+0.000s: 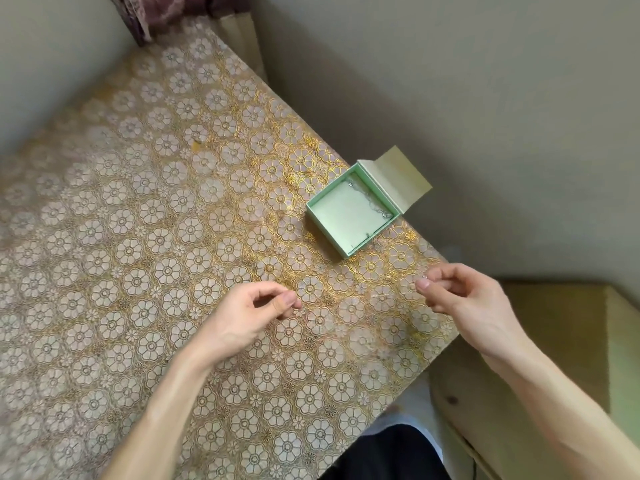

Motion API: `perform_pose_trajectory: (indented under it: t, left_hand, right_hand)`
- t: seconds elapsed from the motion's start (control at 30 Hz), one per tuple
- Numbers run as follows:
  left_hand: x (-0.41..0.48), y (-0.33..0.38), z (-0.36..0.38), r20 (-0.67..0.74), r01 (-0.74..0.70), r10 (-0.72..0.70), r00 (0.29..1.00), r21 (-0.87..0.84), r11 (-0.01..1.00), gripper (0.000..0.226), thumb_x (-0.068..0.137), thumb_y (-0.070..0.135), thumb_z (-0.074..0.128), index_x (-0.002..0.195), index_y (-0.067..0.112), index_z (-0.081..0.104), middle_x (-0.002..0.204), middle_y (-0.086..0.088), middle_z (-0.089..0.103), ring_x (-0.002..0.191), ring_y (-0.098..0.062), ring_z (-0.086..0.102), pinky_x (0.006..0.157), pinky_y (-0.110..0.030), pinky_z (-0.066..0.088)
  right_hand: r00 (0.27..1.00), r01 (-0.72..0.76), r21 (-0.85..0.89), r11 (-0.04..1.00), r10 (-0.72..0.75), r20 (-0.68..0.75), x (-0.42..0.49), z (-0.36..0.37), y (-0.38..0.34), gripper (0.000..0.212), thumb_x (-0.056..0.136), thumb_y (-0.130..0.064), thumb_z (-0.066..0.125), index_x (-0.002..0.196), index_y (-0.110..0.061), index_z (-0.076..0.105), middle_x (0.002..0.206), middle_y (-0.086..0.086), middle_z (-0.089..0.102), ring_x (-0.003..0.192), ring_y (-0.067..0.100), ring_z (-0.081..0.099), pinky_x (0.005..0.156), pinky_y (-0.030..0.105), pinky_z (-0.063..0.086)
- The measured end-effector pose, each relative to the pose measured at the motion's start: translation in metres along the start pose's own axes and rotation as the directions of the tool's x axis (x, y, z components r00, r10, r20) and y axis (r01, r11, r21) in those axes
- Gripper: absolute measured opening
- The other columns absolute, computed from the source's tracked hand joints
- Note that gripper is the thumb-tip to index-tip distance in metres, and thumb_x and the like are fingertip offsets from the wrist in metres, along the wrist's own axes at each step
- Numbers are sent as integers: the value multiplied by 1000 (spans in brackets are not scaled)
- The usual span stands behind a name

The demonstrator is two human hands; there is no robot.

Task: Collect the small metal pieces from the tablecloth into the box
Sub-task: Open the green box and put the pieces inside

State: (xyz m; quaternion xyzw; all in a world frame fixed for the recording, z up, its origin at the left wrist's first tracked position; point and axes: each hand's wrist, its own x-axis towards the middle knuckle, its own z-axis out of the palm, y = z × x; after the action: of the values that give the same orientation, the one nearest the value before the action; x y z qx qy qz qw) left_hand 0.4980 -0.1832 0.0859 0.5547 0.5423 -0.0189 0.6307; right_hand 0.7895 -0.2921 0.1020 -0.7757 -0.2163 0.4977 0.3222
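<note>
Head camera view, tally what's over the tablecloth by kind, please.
Green box: 1
Hands: 2 (left hand, right hand)
Silvery pieces inside the box: too small to count
Total: 3, pieces aside

Soft, even light, weak shadows; gold glints on tablecloth (pixel 173 202) near box (pixel 327 232); wide-angle bending, corners blurred

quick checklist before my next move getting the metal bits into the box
1. box open, lid folded back: ok
2. box base sits on the tablecloth: ok
3. metal pieces already lying in the box: ok
4. left hand pinching a piece: cannot tell
5. right hand pinching a piece: cannot tell
6. pieces left on the tablecloth: cannot tell, pattern hides small things
</note>
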Motion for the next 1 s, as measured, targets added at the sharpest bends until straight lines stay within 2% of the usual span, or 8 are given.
perform_pose_trajectory:
  t: [0.07, 0.13, 0.23, 0.47, 0.7, 0.77, 0.87, 1.0]
  left_hand:
    - [3, 3, -1, -20, 17, -16, 1000, 34, 999, 30, 80, 48, 62, 96, 26, 75, 86, 8, 75, 61, -4, 60, 57, -13, 42]
    - [6, 8, -5, -78, 22, -17, 997, 65, 998, 29, 78, 48, 66, 95, 27, 76, 89, 17, 75, 69, -2, 65, 65, -14, 44]
    - [13, 24, -14, -211, -21, 2, 978, -89, 996, 24, 75, 38, 73, 91, 21, 77, 84, 10, 77, 75, 2, 69, 71, -14, 49]
    - [45, 87, -31, -504, -279, 65, 861, -363, 889, 14, 82, 20, 77, 95, 16, 76, 84, 6, 79, 74, 5, 70, 67, -9, 51]
    - [82, 126, -46, -589, -361, 216, 779, -139, 922, 21, 88, 16, 77, 109, 19, 76, 102, 4, 77, 99, -7, 73, 96, -25, 55]
    - [90, 131, -44, -582, -351, 250, 773, -64, 934, 17, 88, 19, 77, 104, 26, 77, 101, 6, 78, 100, -5, 72, 99, -30, 54]
    - [95, 137, -37, -559, -347, 304, 771, 32, 937, 17, 90, 22, 76, 106, 26, 78, 98, 13, 77, 96, 4, 70, 95, -21, 54]
    - [98, 137, -28, -516, -337, 358, 778, 138, 931, 14, 91, 28, 75, 104, 31, 78, 95, 23, 73, 93, 12, 66, 87, -9, 51]
  right_hand:
    - [1000, -4, 15, 1000, 5, -11, 2, 0, 2, 12, 87, -22, 78, 93, -13, 71, 76, 0, 74, 67, 7, 65, 71, 24, 53]
    - [1000, -6, 29, 1000, 7, -25, 5, 1, 4, 11, 87, -22, 78, 91, -15, 72, 77, 2, 75, 68, 9, 65, 72, 24, 54]
    - [999, 2, 87, 996, 1, -40, 11, 8, 1, 10, 88, -20, 77, 90, -12, 73, 73, 2, 75, 65, 9, 62, 68, 20, 53]
    - [992, 29, 170, 985, -8, -122, 31, 46, -14, 7, 87, -30, 78, 88, -24, 75, 78, -2, 74, 71, 7, 64, 76, 33, 55]
    - [959, 52, 109, 993, -19, -282, 59, 77, -25, 10, 86, -38, 76, 82, -29, 75, 72, -11, 69, 72, 4, 61, 76, 29, 51]
    - [941, 50, 16, 999, -42, -337, 65, 84, -24, 8, 88, -38, 73, 84, -32, 73, 86, -14, 65, 86, 7, 60, 86, 32, 49]
    - [924, 52, -111, 992, -90, -371, 68, 94, -20, 4, 90, -38, 68, 90, -33, 69, 108, -6, 51, 110, 14, 50, 96, 33, 39]
    - [917, 102, -290, 951, -203, -344, 72, 102, -15, 10, 92, -32, 62, 95, -24, 67, 106, -2, 42, 102, 19, 50, 89, 35, 45]
